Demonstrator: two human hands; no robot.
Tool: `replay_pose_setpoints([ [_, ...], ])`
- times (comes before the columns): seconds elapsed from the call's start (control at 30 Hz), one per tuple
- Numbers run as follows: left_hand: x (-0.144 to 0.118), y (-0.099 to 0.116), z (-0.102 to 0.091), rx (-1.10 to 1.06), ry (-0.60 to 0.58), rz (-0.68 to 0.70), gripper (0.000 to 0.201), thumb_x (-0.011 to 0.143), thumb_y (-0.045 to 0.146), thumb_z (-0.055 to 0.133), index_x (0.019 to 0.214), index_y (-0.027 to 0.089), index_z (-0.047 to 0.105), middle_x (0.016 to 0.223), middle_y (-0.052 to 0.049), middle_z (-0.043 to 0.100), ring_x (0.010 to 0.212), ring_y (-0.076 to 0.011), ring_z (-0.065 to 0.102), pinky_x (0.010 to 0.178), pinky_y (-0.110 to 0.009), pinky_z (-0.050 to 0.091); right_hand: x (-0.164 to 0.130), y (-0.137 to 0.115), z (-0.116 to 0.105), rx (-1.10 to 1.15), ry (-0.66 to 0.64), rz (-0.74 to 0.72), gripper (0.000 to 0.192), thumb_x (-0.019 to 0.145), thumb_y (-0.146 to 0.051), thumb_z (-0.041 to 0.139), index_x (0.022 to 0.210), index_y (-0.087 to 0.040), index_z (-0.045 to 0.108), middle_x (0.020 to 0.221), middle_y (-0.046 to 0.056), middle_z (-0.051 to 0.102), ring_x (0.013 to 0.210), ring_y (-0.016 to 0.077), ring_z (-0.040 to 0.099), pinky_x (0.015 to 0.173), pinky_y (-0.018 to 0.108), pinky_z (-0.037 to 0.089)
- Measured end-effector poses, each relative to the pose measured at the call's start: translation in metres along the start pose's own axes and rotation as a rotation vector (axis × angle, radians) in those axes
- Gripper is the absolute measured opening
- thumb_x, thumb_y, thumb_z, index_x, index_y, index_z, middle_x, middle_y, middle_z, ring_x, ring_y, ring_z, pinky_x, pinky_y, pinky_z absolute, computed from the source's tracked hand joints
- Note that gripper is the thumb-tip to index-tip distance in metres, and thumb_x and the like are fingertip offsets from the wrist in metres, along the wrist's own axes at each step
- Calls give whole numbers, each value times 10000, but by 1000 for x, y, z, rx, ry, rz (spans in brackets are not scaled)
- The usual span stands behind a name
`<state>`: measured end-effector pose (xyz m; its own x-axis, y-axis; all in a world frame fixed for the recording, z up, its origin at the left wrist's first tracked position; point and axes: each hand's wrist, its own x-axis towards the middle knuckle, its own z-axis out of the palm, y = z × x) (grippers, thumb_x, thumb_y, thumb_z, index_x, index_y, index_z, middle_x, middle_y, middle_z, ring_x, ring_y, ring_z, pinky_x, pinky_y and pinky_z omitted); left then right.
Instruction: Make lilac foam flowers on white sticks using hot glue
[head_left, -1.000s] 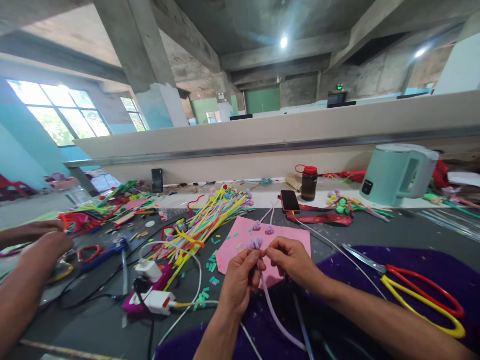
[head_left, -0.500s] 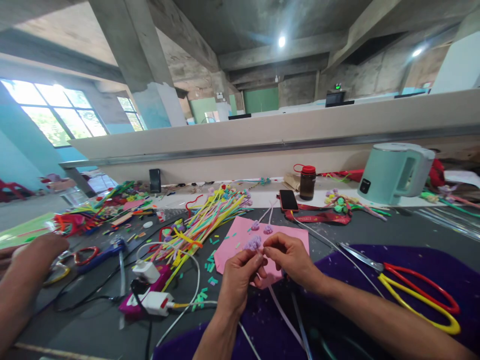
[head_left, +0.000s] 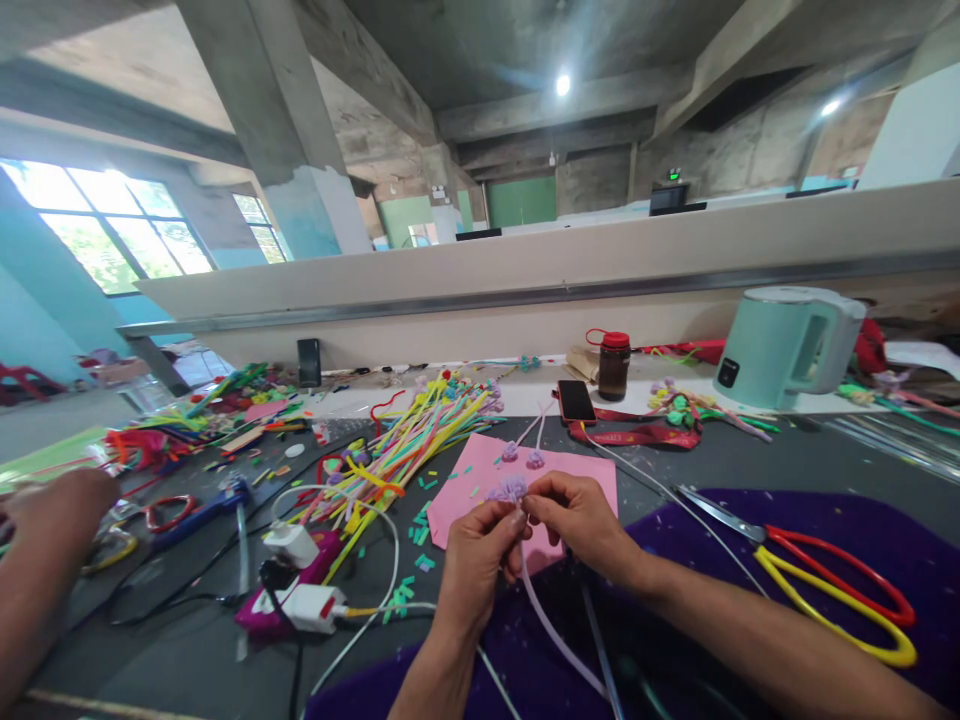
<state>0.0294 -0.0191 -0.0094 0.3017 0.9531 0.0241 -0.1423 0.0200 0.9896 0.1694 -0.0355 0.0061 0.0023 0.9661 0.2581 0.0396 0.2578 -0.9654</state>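
Between my two hands is a small lilac pipe-cleaner flower [head_left: 509, 488], its fuzzy head pointing up and away from me. My left hand [head_left: 480, 550] pinches it just under the head, thumb against the fingers. From the right, my right hand [head_left: 577, 515] pinches at the same spot, fingertips close to the left thumb. A long pale lilac stem [head_left: 546, 625] hangs from the grip and curves toward me. Beyond the hands a pink sheet [head_left: 457, 500] lies on the table, with two small lilac flowers [head_left: 535, 458] on it.
Scissors with red and yellow handles [head_left: 832, 590] lie on dark purple cloth at right. Left are a bundle of pipe cleaners [head_left: 427, 430], a power strip with chargers [head_left: 311, 605] and a glue gun [head_left: 202, 515]. Another person's arm [head_left: 45, 570] reaches in. Behind stand a bottle [head_left: 613, 368] and kettle [head_left: 776, 345].
The flower head has tipped slightly lower and rightward between my fingers, and its stem has swung a little left. The other person's hand at far left has shifted left.
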Motion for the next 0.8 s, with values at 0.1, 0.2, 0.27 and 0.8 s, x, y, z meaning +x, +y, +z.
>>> replay_pose_setpoints([
  [0.1,0,0,0,17,-1,8,236,706,351,647,651,124,622,387,36,519,294,-44,379,326,-156,265,0,-1,0,-1,-3,0,147,749,-282,574,694,-151,613,558,-39,554,415,67,468,384,167,362],
  [0.2,-1,0,1,69,10,20,244,706,362,643,639,128,622,385,35,518,297,-46,380,331,-159,267,0,0,-1,-10,-4,-11,151,753,-279,570,674,-155,604,543,-42,547,415,67,466,388,166,360],
  [0.27,-1,1,2,115,20,24,256,708,372,637,627,130,618,359,40,494,295,-52,379,336,-163,273,-1,1,-1,-17,-1,-12,148,755,-273,565,669,-158,599,533,-44,545,414,68,464,386,166,356],
  [0.8,-4,-1,3,281,48,101,241,748,373,596,647,155,616,387,52,474,340,-62,391,382,-171,312,1,6,0,-87,25,-36,115,759,-209,535,672,-156,587,519,-48,542,405,65,463,381,157,348],
])
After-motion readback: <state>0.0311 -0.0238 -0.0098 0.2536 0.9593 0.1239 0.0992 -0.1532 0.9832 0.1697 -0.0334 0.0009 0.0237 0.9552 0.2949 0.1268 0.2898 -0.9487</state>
